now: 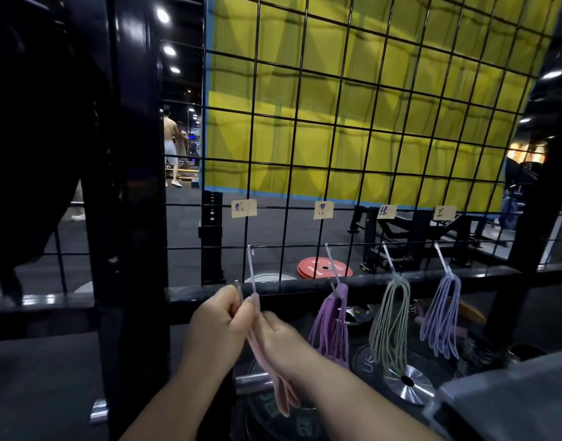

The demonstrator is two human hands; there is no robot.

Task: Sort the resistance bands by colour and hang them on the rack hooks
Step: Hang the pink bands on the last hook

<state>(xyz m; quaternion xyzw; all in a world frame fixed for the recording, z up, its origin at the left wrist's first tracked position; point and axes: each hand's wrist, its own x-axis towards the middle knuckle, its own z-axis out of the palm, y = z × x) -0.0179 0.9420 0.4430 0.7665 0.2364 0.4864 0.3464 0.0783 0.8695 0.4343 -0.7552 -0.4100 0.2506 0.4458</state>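
A black wire grid rack [337, 173] stands in front of me with several white hooks and paper labels. My left hand [214, 319] pinches the tip of the leftmost hook [250, 268] together with the top of a bundle of pink bands [273, 374]. My right hand [282, 342] grips the same pink bundle just below, and its loops hang down to my wrists. Purple bands [332, 329] hang from the second hook, pale green bands [389, 326] from the third, and light blue bands [442, 319] from the fourth.
Black weight plates [365, 361] and a chrome hub [408, 381] lie below the hanging bands. A red plate [324, 267] lies on the floor behind the grid. A thick black post [126, 186] rises at the left. A person stands far off at the back left.
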